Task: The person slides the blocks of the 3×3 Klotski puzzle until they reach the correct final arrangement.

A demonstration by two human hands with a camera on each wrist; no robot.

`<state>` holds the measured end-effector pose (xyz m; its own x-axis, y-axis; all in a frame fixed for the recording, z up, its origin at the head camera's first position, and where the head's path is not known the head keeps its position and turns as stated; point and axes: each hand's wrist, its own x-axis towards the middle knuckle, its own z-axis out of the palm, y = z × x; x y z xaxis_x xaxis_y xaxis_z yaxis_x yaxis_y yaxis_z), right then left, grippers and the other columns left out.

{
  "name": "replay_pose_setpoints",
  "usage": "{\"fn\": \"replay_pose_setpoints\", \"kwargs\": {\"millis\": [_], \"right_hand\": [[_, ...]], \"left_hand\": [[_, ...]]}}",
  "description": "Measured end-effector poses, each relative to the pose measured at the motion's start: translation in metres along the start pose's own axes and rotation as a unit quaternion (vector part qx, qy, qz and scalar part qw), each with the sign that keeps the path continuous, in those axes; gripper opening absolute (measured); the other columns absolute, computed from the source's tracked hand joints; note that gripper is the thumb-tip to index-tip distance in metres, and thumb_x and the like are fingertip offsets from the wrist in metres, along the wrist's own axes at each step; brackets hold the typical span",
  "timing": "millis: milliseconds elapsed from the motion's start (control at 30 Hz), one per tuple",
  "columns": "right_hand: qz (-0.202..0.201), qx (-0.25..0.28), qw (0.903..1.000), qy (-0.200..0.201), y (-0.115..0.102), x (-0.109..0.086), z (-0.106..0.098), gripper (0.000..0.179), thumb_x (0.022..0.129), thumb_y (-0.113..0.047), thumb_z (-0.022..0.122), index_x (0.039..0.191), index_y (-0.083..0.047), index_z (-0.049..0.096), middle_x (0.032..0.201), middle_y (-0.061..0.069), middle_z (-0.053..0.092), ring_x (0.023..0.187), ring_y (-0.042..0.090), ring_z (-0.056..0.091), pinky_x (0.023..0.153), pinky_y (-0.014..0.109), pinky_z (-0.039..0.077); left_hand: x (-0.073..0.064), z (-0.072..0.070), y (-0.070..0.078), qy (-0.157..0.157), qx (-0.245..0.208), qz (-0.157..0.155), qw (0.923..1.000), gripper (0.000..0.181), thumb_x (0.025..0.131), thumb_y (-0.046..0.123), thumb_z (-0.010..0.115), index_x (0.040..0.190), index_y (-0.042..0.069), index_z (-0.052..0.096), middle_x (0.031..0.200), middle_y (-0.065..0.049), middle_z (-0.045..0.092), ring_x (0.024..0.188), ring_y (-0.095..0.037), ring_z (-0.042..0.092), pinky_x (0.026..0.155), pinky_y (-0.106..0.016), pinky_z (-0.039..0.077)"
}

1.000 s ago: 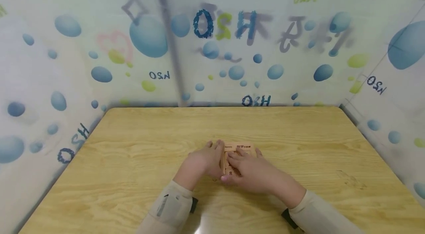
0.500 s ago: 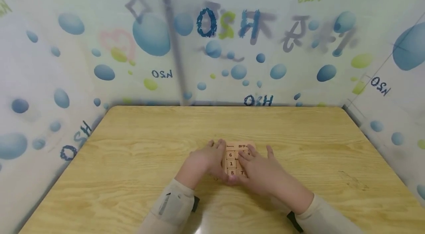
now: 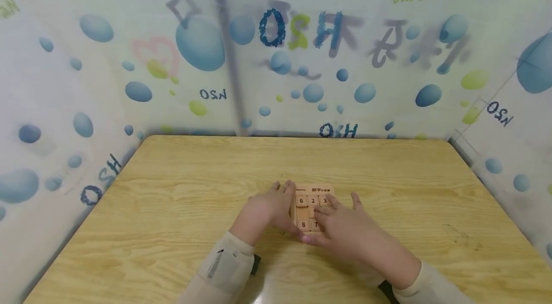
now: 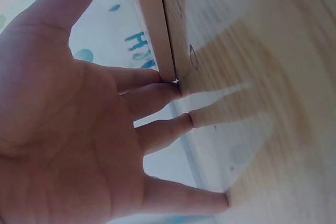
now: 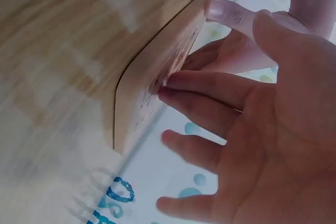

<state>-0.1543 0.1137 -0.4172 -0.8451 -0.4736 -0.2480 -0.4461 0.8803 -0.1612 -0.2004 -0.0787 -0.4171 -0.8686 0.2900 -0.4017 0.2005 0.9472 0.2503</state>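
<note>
A wooden sliding number puzzle (image 3: pixel 303 213) lies flat on the table. Its top row reads 6, 2, 3, and the left slot of its middle row is a bare recess. My left hand (image 4: pixel 79 129) has its fingers straight and spread, fingertips down at the puzzle's left side and on the tabletop, while its thumb reaches along the near edge. My right hand (image 3: pixel 351 229) lies over the right part, index and middle fingertips (image 5: pixel 173 82) together on the tiles and the other fingers extended. Its thumb is at the near edge. Some lower right tiles are hidden under this hand.
The light wood table (image 3: pixel 207 169) extends around the puzzle on all sides. Behind and beside it hang pale curtains (image 3: pixel 258 78) printed with blue and green drops and lettering. Dark straps show at both sleeves.
My right hand has drawn rightward, uncovering more tiles. The left slot of the middle row held the 1 tile half a second ago and is now bare. My left hand keeps its place at the puzzle.
</note>
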Motion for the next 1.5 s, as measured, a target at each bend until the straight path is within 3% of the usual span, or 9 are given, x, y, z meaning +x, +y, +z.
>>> {"fn": "replay_pose_setpoints", "kwargs": {"millis": [200, 400, 567, 700, 867, 967, 1200, 1400, 1500], "right_hand": [[-0.026, 0.019, 0.9995, 0.005, -0.006, 0.018, 0.005, 0.08, 0.102, -0.072, 0.049, 0.16, -0.018, 0.05, 0.171, -0.002, 0.042, 0.165, 0.034, 0.028, 0.127, 0.081, 0.011], [-0.024, 0.061, 0.9972, -0.037, -0.009, 0.003, -0.003, 0.081, 0.101, -0.074, 0.05, 0.159, -0.018, 0.053, 0.169, -0.002, 0.045, 0.165, 0.034, 0.026, 0.127, 0.08, 0.009], [0.01, 0.032, 0.9994, -0.004, -0.005, 0.004, -0.005, 0.08, 0.103, -0.07, 0.051, 0.157, -0.011, 0.054, 0.168, 0.006, 0.047, 0.164, 0.036, 0.029, 0.126, 0.082, 0.013], [0.025, 0.026, 0.9993, 0.003, -0.006, 0.015, 0.0, 0.081, 0.102, -0.071, 0.05, 0.155, -0.01, 0.055, 0.168, 0.006, 0.047, 0.164, 0.036, 0.029, 0.125, 0.082, 0.015], [-0.008, 0.052, 0.9986, -0.007, -0.01, 0.024, 0.003, 0.081, 0.102, -0.073, 0.05, 0.16, -0.016, 0.051, 0.172, 0.0, 0.042, 0.165, 0.035, 0.026, 0.127, 0.081, 0.011], [-0.003, 0.063, 0.998, -0.003, -0.009, 0.019, 0.001, 0.082, 0.101, -0.072, 0.051, 0.161, -0.016, 0.049, 0.172, 0.0, 0.041, 0.166, 0.035, 0.025, 0.127, 0.081, 0.009], [0.037, 0.037, 0.9986, 0.006, -0.001, -0.009, 0.0, 0.082, 0.099, -0.074, 0.053, 0.152, -0.011, 0.06, 0.166, 0.004, 0.051, 0.163, 0.037, 0.031, 0.123, 0.085, 0.011], [0.039, 0.017, 0.9989, 0.022, -0.001, 0.004, 0.0, 0.079, 0.103, -0.069, 0.051, 0.157, -0.011, 0.054, 0.168, 0.004, 0.048, 0.163, 0.038, 0.03, 0.124, 0.084, 0.013], [0.025, 0.019, 0.9994, 0.009, -0.003, 0.008, 0.001, 0.077, 0.104, -0.068, 0.05, 0.159, -0.015, 0.051, 0.171, -0.001, 0.043, 0.165, 0.036, 0.026, 0.125, 0.083, 0.012]], "left_hand": [[0.0, 0.0, -0.002, -0.009, 0.003, -0.003, 0.9999, 0.12, 0.081, 0.052, 0.091, 0.172, 0.017, 0.021, 0.18, -0.002, 0.021, 0.168, -0.029, 0.02, 0.121, -0.081, 0.03], [-0.001, 0.0, 0.0, -0.005, 0.006, -0.001, 1.0, 0.131, 0.073, 0.064, 0.092, 0.172, 0.017, 0.02, 0.18, -0.002, 0.021, 0.167, -0.03, 0.02, 0.119, -0.083, 0.03], [0.001, -0.001, 0.002, -0.005, 0.004, -0.001, 1.0, 0.133, 0.072, 0.065, 0.093, 0.172, 0.018, 0.02, 0.18, -0.002, 0.022, 0.167, -0.03, 0.02, 0.12, -0.083, 0.028], [0.003, -0.001, 0.001, -0.011, 0.005, 0.001, 0.9999, 0.124, 0.078, 0.057, 0.091, 0.172, 0.017, 0.02, 0.18, -0.002, 0.021, 0.168, -0.029, 0.02, 0.12, -0.082, 0.029], [0.002, 0.0, -0.001, -0.01, -0.001, -0.004, 0.9999, 0.115, 0.084, 0.044, 0.09, 0.172, 0.018, 0.021, 0.18, -0.001, 0.021, 0.168, -0.029, 0.02, 0.12, -0.082, 0.03], [0.001, 0.001, -0.002, -0.007, -0.004, -0.002, 1.0, 0.119, 0.081, 0.047, 0.092, 0.172, 0.018, 0.022, 0.18, -0.002, 0.022, 0.168, -0.03, 0.02, 0.12, -0.083, 0.029], [0.002, -0.002, 0.003, 0.003, -0.004, 0.009, 0.9999, 0.14, 0.066, 0.065, 0.096, 0.172, 0.015, 0.019, 0.179, -0.006, 0.023, 0.167, -0.031, 0.021, 0.12, -0.083, 0.027], [0.004, -0.002, 0.001, 0.003, -0.003, 0.006, 1.0, 0.138, 0.067, 0.063, 0.096, 0.172, 0.015, 0.02, 0.179, -0.004, 0.024, 0.167, -0.031, 0.021, 0.12, -0.083, 0.029], [0.004, 0.0, 0.0, -0.002, -0.002, 0.007, 1.0, 0.134, 0.071, 0.061, 0.095, 0.171, 0.014, 0.02, 0.179, -0.004, 0.023, 0.167, -0.031, 0.021, 0.119, -0.082, 0.03]]}}
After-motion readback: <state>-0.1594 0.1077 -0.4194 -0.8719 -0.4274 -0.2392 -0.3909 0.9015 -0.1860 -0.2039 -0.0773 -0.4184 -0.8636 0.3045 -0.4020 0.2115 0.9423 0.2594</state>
